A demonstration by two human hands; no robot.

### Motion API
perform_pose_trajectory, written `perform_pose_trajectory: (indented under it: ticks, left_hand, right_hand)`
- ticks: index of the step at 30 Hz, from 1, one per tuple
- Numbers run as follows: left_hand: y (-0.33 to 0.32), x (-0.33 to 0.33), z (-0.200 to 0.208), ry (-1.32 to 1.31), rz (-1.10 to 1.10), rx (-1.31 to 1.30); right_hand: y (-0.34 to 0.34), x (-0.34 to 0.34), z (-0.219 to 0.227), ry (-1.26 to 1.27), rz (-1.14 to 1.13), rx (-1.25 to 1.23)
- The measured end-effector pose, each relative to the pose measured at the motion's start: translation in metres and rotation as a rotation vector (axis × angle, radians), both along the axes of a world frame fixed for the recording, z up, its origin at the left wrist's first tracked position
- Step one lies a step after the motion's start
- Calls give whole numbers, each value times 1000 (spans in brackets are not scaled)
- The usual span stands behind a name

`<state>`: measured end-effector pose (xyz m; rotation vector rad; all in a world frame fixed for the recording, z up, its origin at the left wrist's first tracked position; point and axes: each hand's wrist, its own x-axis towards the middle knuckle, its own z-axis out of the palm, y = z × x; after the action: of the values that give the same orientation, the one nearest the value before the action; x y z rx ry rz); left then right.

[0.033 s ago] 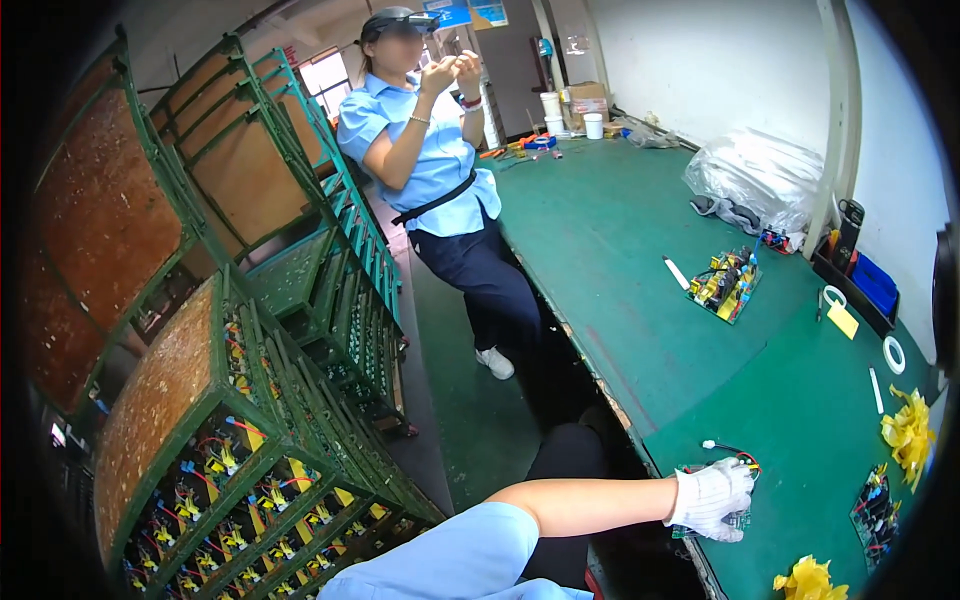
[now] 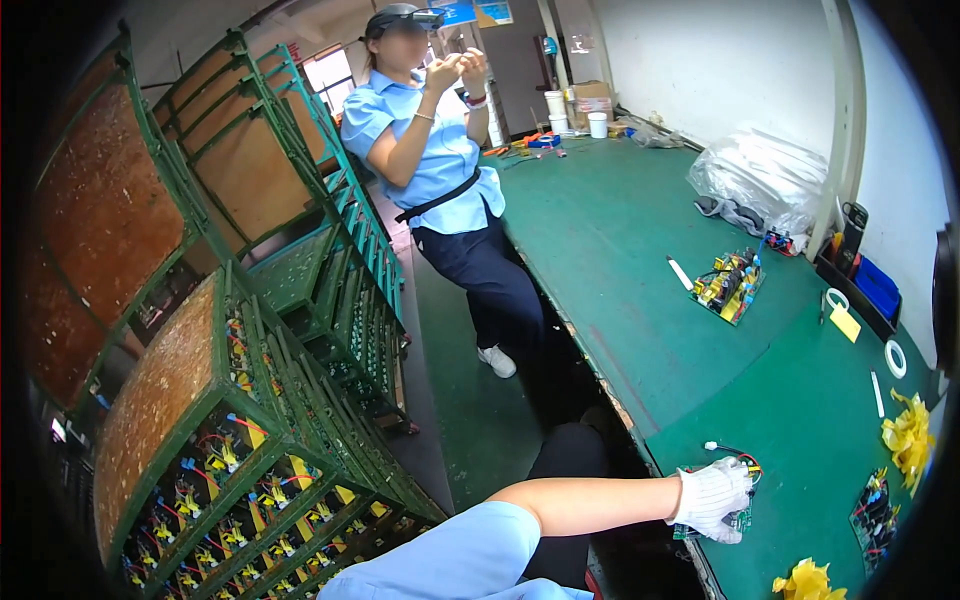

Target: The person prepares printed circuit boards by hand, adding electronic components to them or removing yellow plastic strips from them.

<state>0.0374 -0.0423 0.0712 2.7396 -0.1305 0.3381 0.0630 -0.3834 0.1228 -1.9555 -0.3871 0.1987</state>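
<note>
In a white knitted glove, my left hand (image 2: 712, 502) reaches across to the table's near edge. Its fingers curl down over a green circuit board (image 2: 684, 531), which they hold against the table top. Most of that board is hidden beneath the glove. From its far side a short cable with a white plug (image 2: 711, 446) sticks out, and red and yellow wires show by the fingertips. My right hand is outside the picture. Another populated circuit board (image 2: 875, 522) lies to the right, near crumpled yellow tape pieces (image 2: 808, 580).
On the green table (image 2: 590, 230) are a larger circuit board (image 2: 728, 288), a white pen (image 2: 679, 272), a tape roll (image 2: 894, 360), a black tray (image 2: 858, 290) and plastic-wrapped stock (image 2: 762, 175). A co-worker (image 2: 425, 180) stands beyond, hands raised. Green racks (image 2: 215, 330) holding boards stand left.
</note>
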Motion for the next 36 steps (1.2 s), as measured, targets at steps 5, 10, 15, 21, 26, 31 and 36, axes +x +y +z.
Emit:
perform_pose_trajectory:
  ticks: [5,10,15,21,26,31,36]
  left_hand:
    - [0,2,-12,61,8,138]
    - [-14,1,-35,-42,22,104]
    - [-14,1,-22,138,-16,159]
    - [4,1,10,118,-33,-85]
    - [26,5,4,-9,125,-1209]
    - [28,-4,-42,9,163,-2092]
    - [3,-10,-35,23,253,-2076]
  right_hand:
    - [77,0,-26,-156,154,-225]
    - [125,18,-31,-237,140,-384]
    - [127,25,-59,-385,135,-427]
    - [134,27,-81,-733,-10,-351]
    - [132,29,-85,-786,3,-394]
    - [131,33,-90,-641,13,-389]
    - [133,29,-94,-567,5,-140]
